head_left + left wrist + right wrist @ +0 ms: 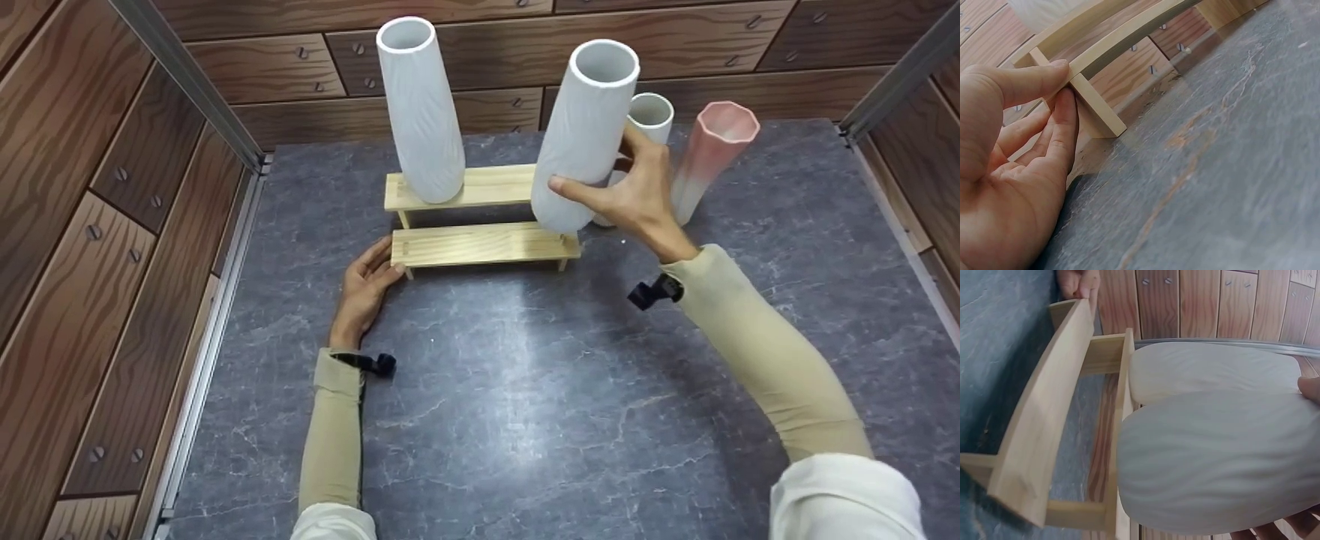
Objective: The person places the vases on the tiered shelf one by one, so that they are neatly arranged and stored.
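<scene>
A tall white ribbed vase [581, 142] tilts in my right hand [637, 184], its thumb on the near side and fingers around the far side. The vase's base [1145, 467] is by the right end of the two-tier wooden stand [487, 244]; whether it touches the rear tier I cannot tell. My left hand [365, 289] pinches the front tier's left end, its thumb [1033, 81] on the edge and fingers behind the leg [1098, 107]. A similar white vase [424, 112] stands upright on the rear tier's left end.
Behind my right hand are a shorter white vase [652, 116], partly hidden, and a pink-to-white fluted vase [716, 154] on the grey marbled tabletop [480, 390]. Wood-patterned panels [465, 64] enclose the back and sides, with a metal rail [217, 322] along the left edge.
</scene>
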{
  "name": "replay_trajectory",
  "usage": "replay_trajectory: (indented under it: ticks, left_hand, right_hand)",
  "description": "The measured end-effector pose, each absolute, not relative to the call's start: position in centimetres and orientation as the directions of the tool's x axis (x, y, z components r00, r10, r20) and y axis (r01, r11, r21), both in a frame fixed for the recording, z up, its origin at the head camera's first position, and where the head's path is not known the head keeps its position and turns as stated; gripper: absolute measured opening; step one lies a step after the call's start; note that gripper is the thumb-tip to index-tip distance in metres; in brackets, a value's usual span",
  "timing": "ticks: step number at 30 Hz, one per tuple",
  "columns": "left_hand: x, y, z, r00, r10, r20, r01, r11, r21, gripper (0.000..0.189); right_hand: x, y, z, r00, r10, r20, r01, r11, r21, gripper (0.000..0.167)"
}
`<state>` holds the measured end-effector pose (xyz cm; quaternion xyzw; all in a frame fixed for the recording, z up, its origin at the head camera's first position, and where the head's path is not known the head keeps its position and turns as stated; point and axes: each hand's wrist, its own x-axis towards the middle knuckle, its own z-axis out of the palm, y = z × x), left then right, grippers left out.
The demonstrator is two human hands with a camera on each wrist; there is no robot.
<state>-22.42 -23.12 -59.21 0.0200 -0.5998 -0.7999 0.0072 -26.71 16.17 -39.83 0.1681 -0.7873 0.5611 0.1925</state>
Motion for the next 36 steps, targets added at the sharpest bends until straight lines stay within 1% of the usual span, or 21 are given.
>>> replay_trajectory:
  ticks: [7,11,15,18,24,36]
  left_hand:
    - [-22.4,-23.2,-59.2,-0.999,-0.030,-0.017,-0.008,-0.281,0.960,0.068]
    - [-22.4,-23.2,-59.3,-0.999,-0.033,-0.017,-0.007,-0.281,0.960,0.068]
    - [-22.4,-23.3,-59.3,-0.999,-0.028,-0.025,-0.016,-0.271,0.962,0.069]
    - [-22.4,-23.2,-59.3,-0.999,-0.030,-0.031,-0.021,-0.270,0.963,0.069]
    - [-22.6,-23.1,-59.3,-0.999,-0.034,-0.032,-0.021,-0.275,0.961,0.071]
    - [-22.4,-23.1,-59.2,-0.999,-0.038,-0.028,-0.015,-0.302,0.953,0.070]
  right_hand:
    - [-28.7,14.6,-39.5,-0.867,-0.057,0.495,-0.489,0.282,-0.825,0.075]
    - [-28.5,13.3,-38.3,-0.868,-0.054,0.493,-0.486,0.295,-0.823,0.070]
    - [-29.3,12.8,-38.4,-0.864,-0.057,0.501,-0.492,0.309,-0.814,0.070]
    - [-30.9,12.8,-39.4,-0.860,-0.062,0.506,-0.498,0.314,-0.808,0.073]
    - [-32.0,12.2,-39.4,-0.862,-0.068,0.502,-0.496,0.315,-0.809,0.074]
    - [-33.5,11.6,-40.1,-0.897,-0.032,0.441,-0.424,0.347,-0.837,0.076]
